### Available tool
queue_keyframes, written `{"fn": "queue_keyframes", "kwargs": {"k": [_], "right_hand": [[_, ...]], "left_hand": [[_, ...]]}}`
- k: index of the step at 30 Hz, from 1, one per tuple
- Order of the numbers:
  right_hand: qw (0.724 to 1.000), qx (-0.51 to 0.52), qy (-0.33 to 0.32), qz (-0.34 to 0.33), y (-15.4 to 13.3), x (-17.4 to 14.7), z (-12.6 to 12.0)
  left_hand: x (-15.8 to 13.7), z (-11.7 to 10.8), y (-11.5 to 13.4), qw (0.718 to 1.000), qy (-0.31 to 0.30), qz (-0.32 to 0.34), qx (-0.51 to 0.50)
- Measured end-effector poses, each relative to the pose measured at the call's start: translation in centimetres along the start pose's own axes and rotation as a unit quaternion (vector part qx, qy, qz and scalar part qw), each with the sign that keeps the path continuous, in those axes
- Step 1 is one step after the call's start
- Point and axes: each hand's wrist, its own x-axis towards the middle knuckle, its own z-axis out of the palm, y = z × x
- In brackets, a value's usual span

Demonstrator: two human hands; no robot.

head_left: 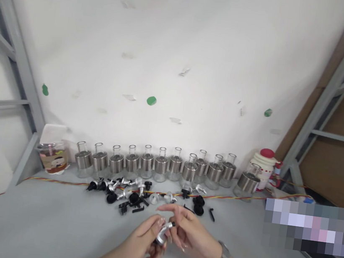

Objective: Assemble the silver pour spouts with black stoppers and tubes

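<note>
In front of me, low in the head view, a silver pour spout (162,234) with a black tip is gripped between the thumb and fingers of my left hand (152,236). My right hand (189,233) is at the black tip, its fingers curled in against the spout while the index finger reaches out to the left. Part of the spout is hidden by my fingers. Just beyond my hands lie loose silver spouts (123,193), black round caps (198,209), black ribbed stoppers (123,207) and small black strips (212,214).
Glass bottles with metal sleeves (147,161) stand in a row along the wall. A plastic tub (52,158) is at the left, a cream jug with a red lid (264,166) at the right. A twisted red and yellow wire (60,181) crosses the grey table (61,220).
</note>
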Motion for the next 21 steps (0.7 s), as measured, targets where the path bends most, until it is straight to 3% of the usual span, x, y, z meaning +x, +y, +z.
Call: {"fn": "queue_keyframes", "kwargs": {"k": [8, 11, 13, 15, 18, 19, 21], "right_hand": [[0.999, 0.03, 0.007, 0.011, -0.1, -0.3, 1.3], [0.997, -0.054, 0.055, 0.012, -0.1, 0.1, 1.1], [0.98, -0.162, 0.119, -0.01, -0.3, 0.5, 0.6], [0.927, -0.311, 0.204, -0.05, -0.7, 0.7, -0.4], [0.781, -0.532, 0.319, -0.073, -0.9, 0.6, -2.2], [0.762, -0.553, 0.331, -0.066, -0.7, 0.5, -2.7], [0.75, -0.568, 0.334, -0.051, -0.2, 0.5, -3.4]], "left_hand": [[0.3, -0.4, -1.3, 0.999, -0.016, 0.003, -0.049], [0.4, -0.4, -1.5, 0.999, -0.01, 0.012, -0.038], [0.5, -0.6, -1.2, 0.999, 0.012, 0.013, -0.026], [0.7, -0.8, -0.7, 0.998, 0.056, 0.019, -0.014], [1.2, -1.3, -0.2, 0.99, 0.137, 0.032, 0.007], [1.4, -1.5, -0.1, 0.987, 0.157, 0.033, 0.013], [1.6, -1.7, 0.0, 0.982, 0.183, 0.034, 0.022]]}}
